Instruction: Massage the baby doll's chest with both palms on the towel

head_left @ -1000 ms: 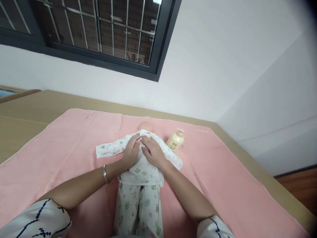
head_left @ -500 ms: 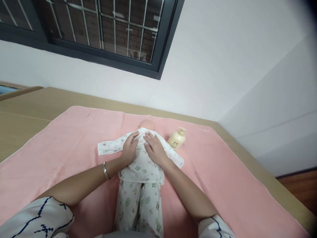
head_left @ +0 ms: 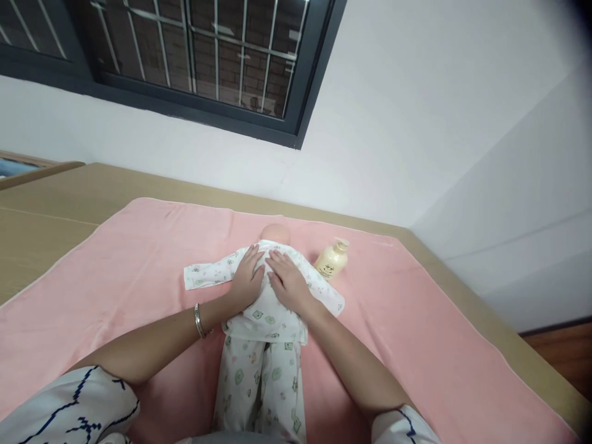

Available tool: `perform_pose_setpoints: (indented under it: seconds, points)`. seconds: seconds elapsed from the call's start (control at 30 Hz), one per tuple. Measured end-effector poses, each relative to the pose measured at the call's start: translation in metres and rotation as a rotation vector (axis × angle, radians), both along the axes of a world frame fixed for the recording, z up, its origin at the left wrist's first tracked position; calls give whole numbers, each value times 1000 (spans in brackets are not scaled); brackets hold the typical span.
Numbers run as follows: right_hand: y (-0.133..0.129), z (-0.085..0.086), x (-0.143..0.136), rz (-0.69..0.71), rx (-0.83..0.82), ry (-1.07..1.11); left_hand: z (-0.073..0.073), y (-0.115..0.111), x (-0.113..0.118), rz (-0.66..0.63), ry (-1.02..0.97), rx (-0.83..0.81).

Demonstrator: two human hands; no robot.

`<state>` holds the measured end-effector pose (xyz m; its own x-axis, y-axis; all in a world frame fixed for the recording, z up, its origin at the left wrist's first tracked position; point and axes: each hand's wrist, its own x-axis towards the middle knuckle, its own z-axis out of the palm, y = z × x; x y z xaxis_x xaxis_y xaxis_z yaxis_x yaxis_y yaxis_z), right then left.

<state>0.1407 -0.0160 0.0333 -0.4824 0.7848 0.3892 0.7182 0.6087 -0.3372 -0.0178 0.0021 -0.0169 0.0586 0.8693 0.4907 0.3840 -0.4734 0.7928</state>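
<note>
A baby doll (head_left: 276,232) lies on a pink blanket, only its bald head showing above its clothes. It wears a white patterned long-sleeved top (head_left: 266,325) and matching trousers (head_left: 259,382). My left hand (head_left: 248,279) rests flat on the left side of the top's upper part, fingers stretched out. On the other side my right hand (head_left: 289,280) lies flat on the cloth, its fingers pointing up toward the head. Neither hand grasps anything. Close to the right sleeve, a pale yellow pump bottle (head_left: 332,259) lies tilted on the blanket.
The pink blanket (head_left: 407,345) covers much of a wooden surface (head_left: 152,182). A white wall (head_left: 370,154) rises behind it, with a dark-framed barred window (head_left: 194,98) above. Reddish-brown wood (head_left: 564,354) shows at the lower right.
Both hands have shifted slightly on the top; my left hand has moved a little to the right, so the two are closer together. The doll and bottle stay put.
</note>
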Motion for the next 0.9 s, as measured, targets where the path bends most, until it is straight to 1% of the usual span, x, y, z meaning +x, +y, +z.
perform_pose_setpoints:
  seconds: [0.1, 0.17, 0.2, 0.27, 0.37, 0.43, 0.5, 0.6, 0.67, 0.73, 0.83, 0.9]
  points:
    - [15, 3, 12, -205, -90, -7, 1, -1, 1, 5, 49, 13]
    - [14, 3, 12, -331, -112, -22, 1, -1, 1, 5, 69, 19]
    - [11, 2, 10, -365, -106, -32, 1, -1, 1, 6, 73, 23]
    - [-1, -1, 1, -360, -71, -45, 1, -1, 1, 8, 78, 29]
    - [-14, -4, -9, -234, -10, -24, 0, 0, 0, 16, 93, 26]
    - [-12, -5, -8, -157, -10, 5, 0, -1, 0, 20, 116, 27]
    - [-2, -5, 0, -137, -46, 41, 0, -2, 0, 11, 155, 47]
    - [16, -7, 14, -206, -97, 89, 2, -6, 2, -45, 254, 120]
    - [21, -9, 17, -262, -106, 96, 4, -7, 2, -79, 311, 166]
    - [18, -11, 13, -304, -118, 78, 6, -5, 2, -91, 341, 176]
    - [3, -12, 0, -377, -142, 40, 10, 4, 0, -91, 365, 136]
    - [-7, -13, -8, -394, -134, 28, 12, 8, 0, -78, 373, 105]
